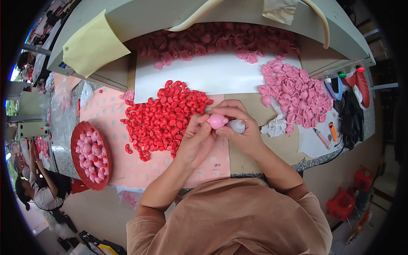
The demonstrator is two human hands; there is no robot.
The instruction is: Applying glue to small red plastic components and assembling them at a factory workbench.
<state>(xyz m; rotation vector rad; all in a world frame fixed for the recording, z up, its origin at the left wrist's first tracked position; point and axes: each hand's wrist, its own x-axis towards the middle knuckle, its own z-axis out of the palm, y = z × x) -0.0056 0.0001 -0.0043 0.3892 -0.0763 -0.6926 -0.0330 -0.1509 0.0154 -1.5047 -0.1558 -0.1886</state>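
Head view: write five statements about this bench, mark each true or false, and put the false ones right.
1. The left hand holds a pink piece. True.
2. The right hand is empty. False: it holds a pale piece.
3. Pink pieces lie in the red bowl. True.
4. The red pieces are heaped to the left of the red bowl. False: they are heaped to its right.
5. The orange tool lies on the right side of the bench. True.
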